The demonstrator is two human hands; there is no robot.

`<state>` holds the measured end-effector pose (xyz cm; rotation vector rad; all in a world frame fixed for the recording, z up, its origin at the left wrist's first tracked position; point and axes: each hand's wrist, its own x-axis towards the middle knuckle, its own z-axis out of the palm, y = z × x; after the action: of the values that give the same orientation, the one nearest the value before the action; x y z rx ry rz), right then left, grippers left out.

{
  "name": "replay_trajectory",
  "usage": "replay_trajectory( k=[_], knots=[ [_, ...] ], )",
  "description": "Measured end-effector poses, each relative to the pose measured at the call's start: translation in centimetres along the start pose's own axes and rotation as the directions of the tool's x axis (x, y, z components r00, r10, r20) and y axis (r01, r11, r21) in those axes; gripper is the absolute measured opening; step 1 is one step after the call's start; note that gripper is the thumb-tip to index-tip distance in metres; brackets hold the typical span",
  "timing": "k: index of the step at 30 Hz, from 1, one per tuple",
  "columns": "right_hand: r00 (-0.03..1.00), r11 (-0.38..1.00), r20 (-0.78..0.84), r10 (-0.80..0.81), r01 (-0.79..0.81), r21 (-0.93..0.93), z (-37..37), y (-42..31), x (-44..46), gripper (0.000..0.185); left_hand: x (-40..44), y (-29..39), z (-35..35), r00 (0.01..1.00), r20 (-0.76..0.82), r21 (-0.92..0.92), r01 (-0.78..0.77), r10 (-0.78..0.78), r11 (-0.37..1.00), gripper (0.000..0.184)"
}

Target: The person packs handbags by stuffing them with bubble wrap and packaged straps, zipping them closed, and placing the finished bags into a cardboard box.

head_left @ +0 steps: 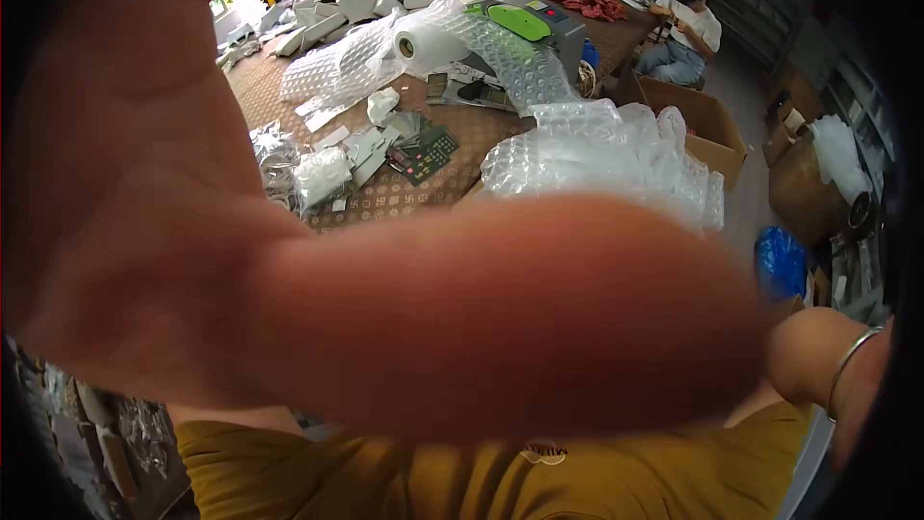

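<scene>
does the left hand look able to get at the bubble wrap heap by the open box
Probably yes: the left hand, close to the camera, hides the near edge of the bubble wrap heap, but nothing seems to cover its visible top.

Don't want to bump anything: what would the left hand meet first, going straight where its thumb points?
In the picture, the right hand; but the left hand looks much nearer the camera, so it may pass clear.

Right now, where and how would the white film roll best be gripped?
I'd take the white film roll by its near end, coming from the near side, thumb in the open core, fingers over the outside. It lies on its side, core facing near, with bubble wrap crowding its left.
</scene>
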<state>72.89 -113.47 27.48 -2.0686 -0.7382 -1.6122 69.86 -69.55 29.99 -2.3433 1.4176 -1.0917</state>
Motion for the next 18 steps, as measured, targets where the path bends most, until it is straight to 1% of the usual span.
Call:
replay_trajectory(
  k=[2, 4, 9, 18],
  knots=[
    [0.989, 0.988, 0.054, 0.138, -0.134, -0.077, 0.9, 1.4, -1.2, 0.058, -0.2, -0.4, 0.2, 0.996, 0.079, 0.003, -0.043, 0.043, 0.999, 0.107],
    [0.969, 0.967, 0.089, 0.233, -0.221, -0.126, 2.1, 2.4, -2.4, 0.058, -1.1, -0.6, 0.2, 0.992, 0.118, 0.002, -0.055, 0.055, 0.998, 0.106],
    [0.918, 0.920, 0.149, 0.369, -0.337, -0.201, 3.4, 3.3, -4.3, 0.057, -5.3, -1.6, -1.6, 0.982, 0.188, -0.005, -0.032, 0.032, 0.999, 0.103],
    [0.875, 0.872, 0.170, 0.453, -0.396, -0.286, 3.1, 3.2, -4.0, 0.056, -14.3, -3.7, -6.6, 0.944, 0.314, 0.007, 0.101, -0.098, 0.995, 0.098]
  ],
)
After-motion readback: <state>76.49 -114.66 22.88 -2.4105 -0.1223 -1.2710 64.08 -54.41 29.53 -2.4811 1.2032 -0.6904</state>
